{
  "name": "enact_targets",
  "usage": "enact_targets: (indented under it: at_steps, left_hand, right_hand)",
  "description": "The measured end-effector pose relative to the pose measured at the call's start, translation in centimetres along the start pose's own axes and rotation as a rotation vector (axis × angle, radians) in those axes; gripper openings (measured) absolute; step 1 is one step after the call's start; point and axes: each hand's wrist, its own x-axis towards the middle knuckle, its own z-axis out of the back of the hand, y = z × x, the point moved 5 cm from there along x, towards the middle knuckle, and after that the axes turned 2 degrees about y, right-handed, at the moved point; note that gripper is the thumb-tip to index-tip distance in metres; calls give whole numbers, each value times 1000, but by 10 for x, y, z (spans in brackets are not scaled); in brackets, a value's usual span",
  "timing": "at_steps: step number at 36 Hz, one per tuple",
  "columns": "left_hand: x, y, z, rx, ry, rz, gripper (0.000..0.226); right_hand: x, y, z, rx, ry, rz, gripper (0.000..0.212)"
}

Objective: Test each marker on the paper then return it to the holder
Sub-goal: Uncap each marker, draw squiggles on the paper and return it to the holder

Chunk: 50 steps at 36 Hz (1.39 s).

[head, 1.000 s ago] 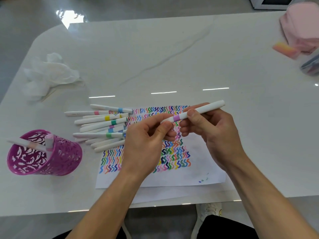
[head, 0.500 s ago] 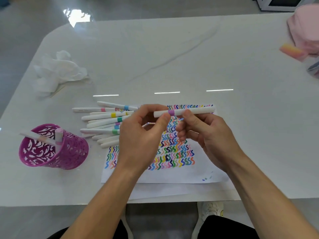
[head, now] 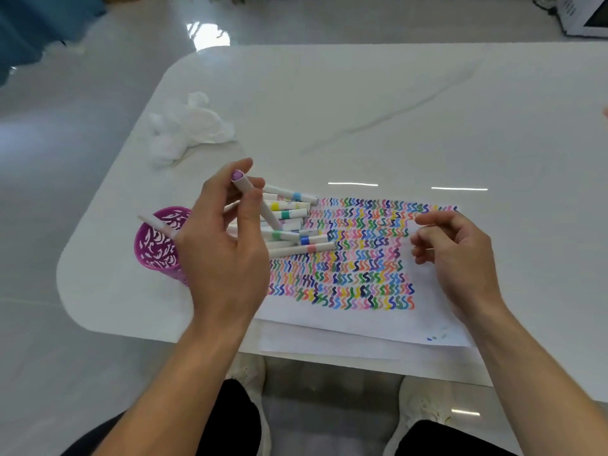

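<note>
A white marker (head: 242,185) with a purple end is held in the left hand (head: 223,258), pinched between the thumb and the curled fingers (head: 248,209). Its purple end points up and away from the person, and its body slants down to the right, behind the fingers. The marker is in the air, over the near end of a pile of loose markers (head: 289,213).

Just to the left of these fingers, partly hidden behind the hand, stands the purple cut-out holder (head: 154,255). One white marker in the holder (head: 154,222) leans out over its rim to the left.

The loose markers lie side by side on the table (head: 362,93), just right of the left fingers — white barrels with blue, yellow, green and pink bands. Their right ends rest on the paper (head: 362,324).

The paper spreads out between the two hands and is covered with rows of small coloured squiggles. The right hand (head: 460,258) hovers over its right side, its fingers (head: 427,220) loosely curled and holding nothing — well apart from the left hand.

Beyond the left fingers, farther up the white table, lies a crumpled white tissue (head: 187,130). Below the table edge, white shoes (head: 421,406) show on the floor.
</note>
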Motion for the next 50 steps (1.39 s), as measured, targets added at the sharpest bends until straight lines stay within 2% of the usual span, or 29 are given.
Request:
enact_targets:
  at_steps: [3, 8, 14, 20, 30, 36, 43, 50]
  left_hand:
    - [2, -3, 18, 86, -70, -68, 28]
    - [5, -4, 48, 149, -228, -140, 29]
    - [9, 6, 71, 175, -298, -88, 30]
    - [12, 17, 69, 243, -176, 19, 32]
    - [11, 37, 63, 500, 20, 152, 24]
    - [9, 38, 57, 533, 59, 172, 27]
    - [8, 23, 47, 553, 42, 53, 44]
    - [3, 1, 23, 599, 97, -212, 40]
  right_hand:
    - [-1, -2, -2, -13, -18, -4, 23]
    - [-4, -2, -9, -38, -22, -10, 21]
    - [-6, 0, -10, -48, -27, -6, 21]
    - [-6, 3, -11, -37, -32, 0, 23]
    - [-4, 5, -15, -4, -32, 12, 24]
    - [-4, 5, -15, 3, -28, 9, 23]
    - [-3, 3, -10, -10, -38, 2, 20]
    - [-3, 3, -7, -4, -45, 6, 21]
